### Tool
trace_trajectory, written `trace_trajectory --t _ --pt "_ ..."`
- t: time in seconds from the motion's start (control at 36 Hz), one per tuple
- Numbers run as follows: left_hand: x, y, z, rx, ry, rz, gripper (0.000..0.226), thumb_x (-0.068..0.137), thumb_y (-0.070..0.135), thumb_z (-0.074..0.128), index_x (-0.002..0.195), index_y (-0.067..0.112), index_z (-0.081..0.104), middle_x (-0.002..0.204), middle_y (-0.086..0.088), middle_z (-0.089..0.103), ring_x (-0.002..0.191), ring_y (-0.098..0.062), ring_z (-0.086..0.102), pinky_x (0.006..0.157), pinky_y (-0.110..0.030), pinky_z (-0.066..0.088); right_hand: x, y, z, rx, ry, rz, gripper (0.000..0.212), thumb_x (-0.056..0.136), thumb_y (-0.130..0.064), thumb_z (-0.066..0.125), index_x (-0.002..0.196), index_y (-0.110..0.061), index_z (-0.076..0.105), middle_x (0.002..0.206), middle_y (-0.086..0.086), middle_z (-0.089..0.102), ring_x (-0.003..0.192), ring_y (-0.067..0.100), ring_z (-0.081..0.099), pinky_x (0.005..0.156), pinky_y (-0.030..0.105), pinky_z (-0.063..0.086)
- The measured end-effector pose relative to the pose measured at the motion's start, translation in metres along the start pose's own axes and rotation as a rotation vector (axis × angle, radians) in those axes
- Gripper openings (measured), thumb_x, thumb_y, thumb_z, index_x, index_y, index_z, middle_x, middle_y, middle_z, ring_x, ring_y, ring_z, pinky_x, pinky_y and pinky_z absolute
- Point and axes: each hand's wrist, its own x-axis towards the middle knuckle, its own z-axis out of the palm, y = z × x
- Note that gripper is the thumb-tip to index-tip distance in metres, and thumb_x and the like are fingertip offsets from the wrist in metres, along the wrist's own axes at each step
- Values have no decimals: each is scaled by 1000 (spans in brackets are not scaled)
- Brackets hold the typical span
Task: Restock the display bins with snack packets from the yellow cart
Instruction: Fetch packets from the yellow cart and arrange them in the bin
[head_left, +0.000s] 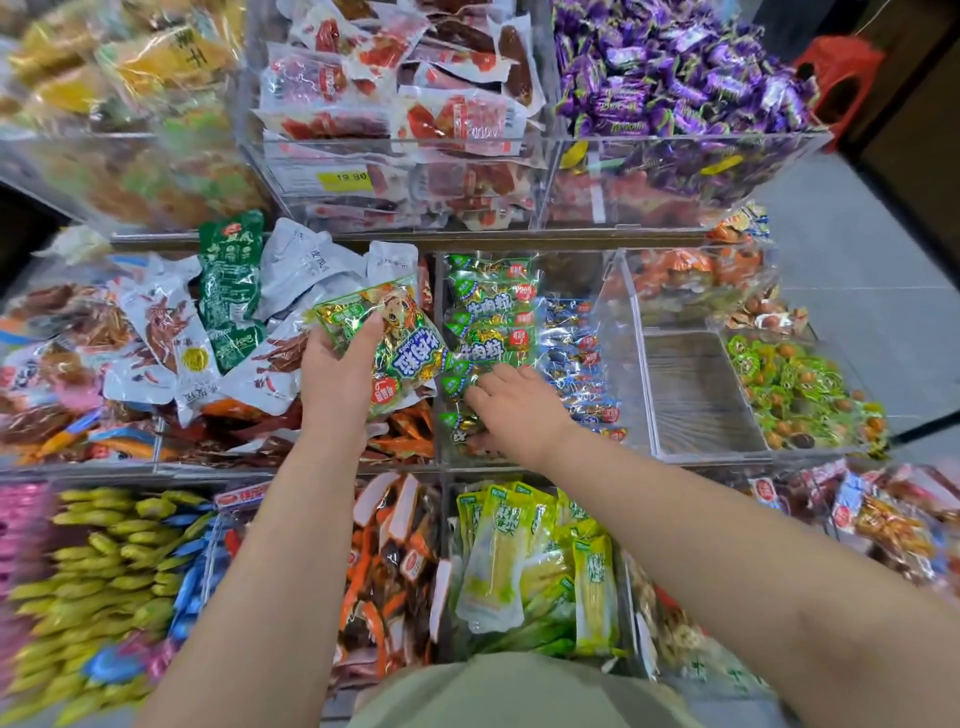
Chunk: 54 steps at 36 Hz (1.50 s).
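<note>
My left hand (340, 371) grips a stack of green snack packets (400, 348) with blue lettering, held just left of a clear middle-row bin (608, 332). That bin holds a row of the same green packets (491, 306) on its left and blue packets (576, 353) on its right. My right hand (514, 405) reaches into the bin's near end, fingers curled on a small green packet (460, 421) there. The yellow cart is not in view.
Clear bins full of snacks surround me: white and green pouches (223, 312) at left, red packets (415, 104) and purple candies (680, 78) above, yellow candies (104, 571) and pale green pouches (535, 561) below. One bin (691, 389) at right is bare. A red stool (836, 78) stands at the far right.
</note>
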Motion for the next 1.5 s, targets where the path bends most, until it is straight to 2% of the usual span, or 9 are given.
trace_trajectory --t 0.25,0.33,0.47,0.64,0.83,1.03,1.14,1.28,1.5 --pt "-6 5 -2 42 -31 -60 88 63 58 68 141 27 39 141 5 49 124 -22 49 86 -53 52 16 15 -3 -45 -39 18 61 83 -60 52 126 -16 45 122 4 51 114 25 41 93 40 33" --pt "-7 7 -2 50 -92 -24 54 75 44 68 124 30 52 127 6 57 118 -25 53 67 -28 45 8 10 5 -115 -39 -23 60 85 -60 49 123 -14 42 121 6 46 113 27 39 93 41 31" --pt "-17 10 3 -99 -221 -66 21 90 14 60 96 33 52 89 9 70 76 -12 70 60 -35 56 8 12 0 -90 -106 13 72 83 -68 42 131 -14 38 129 8 40 119 28 34 98 42 28" --pt "-20 11 3 -466 -353 -113 23 94 -2 50 110 14 48 96 -8 72 87 -23 70 72 -45 59 -16 17 -28 788 214 281 50 91 -44 54 129 -13 51 124 4 43 123 21 34 101 29 25" --pt "-47 8 33 -428 -575 -123 38 91 -5 50 127 6 44 112 -13 66 95 -23 69 72 -37 59 -39 -15 -34 1169 306 585 48 80 -54 62 102 -12 62 103 5 64 97 22 59 82 34 47" --pt "-50 -5 33 522 -663 311 53 76 33 79 119 34 50 125 11 55 121 -13 50 99 -30 41 -45 9 -39 2202 651 756 16 90 -8 59 102 -18 55 91 0 73 77 14 69 63 27 55" --pt "-32 -21 32 1426 -708 680 98 68 70 67 149 38 21 159 4 18 147 -23 6 116 -51 13 -60 41 -45 2171 673 759 19 90 -3 57 99 -18 54 83 -3 70 64 6 67 52 18 50" --pt "-2 -16 50 1570 -491 751 98 67 72 65 147 42 18 161 1 8 148 -27 -10 113 -60 0 -71 58 -43 1909 394 703 24 82 1 65 93 -20 59 87 6 59 69 15 61 65 24 49" --pt "29 -3 56 1659 -715 658 101 66 78 60 149 47 12 162 -1 4 147 -28 -12 113 -59 -3 -62 48 -30 767 -19 300 19 77 -20 75 94 -16 68 86 -1 62 82 16 55 71 26 43"
